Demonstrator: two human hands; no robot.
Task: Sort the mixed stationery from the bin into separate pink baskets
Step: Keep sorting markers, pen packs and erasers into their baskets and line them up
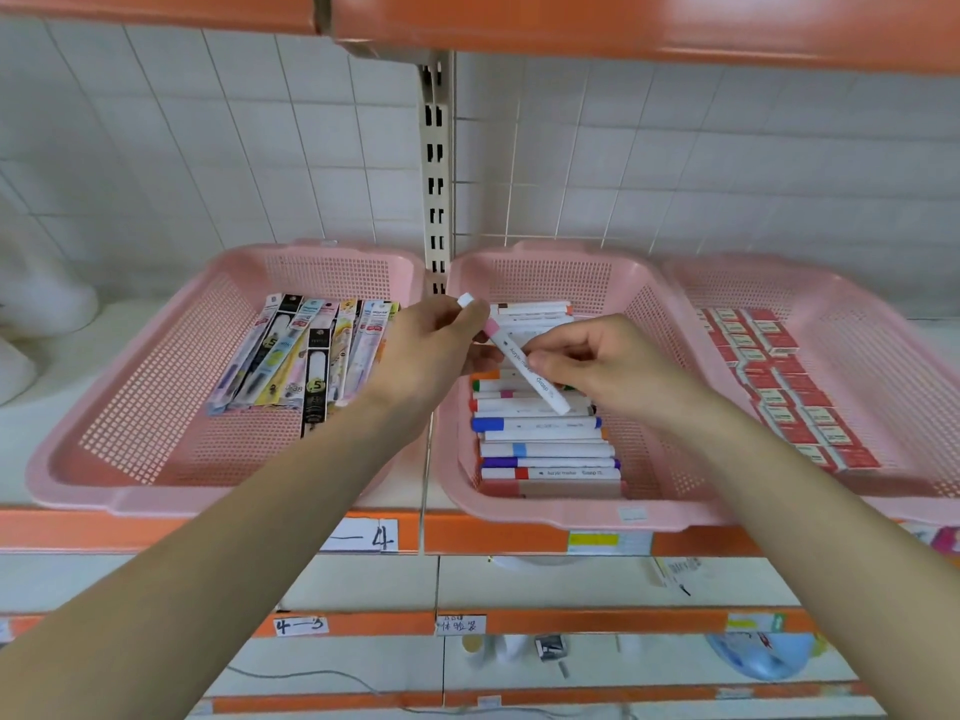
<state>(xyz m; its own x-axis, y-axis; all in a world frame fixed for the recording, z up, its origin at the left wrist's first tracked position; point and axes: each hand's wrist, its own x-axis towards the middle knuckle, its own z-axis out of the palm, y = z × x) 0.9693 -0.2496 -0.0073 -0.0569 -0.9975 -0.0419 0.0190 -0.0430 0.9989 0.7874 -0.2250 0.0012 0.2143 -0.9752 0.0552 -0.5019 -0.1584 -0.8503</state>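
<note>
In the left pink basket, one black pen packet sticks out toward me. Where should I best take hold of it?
Pinch the black pen packet at its near end, from the front and above. It is long and flat, and only that end projects clear of the neighbouring packets.

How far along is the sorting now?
Done: the left basket holds packaged pens, the middle basket markers, the right basket small red boxes. In hand: left hand and right hand hold a pink-banded marker over the middle basket. Left: setting it down; the bin is out of view.
</note>
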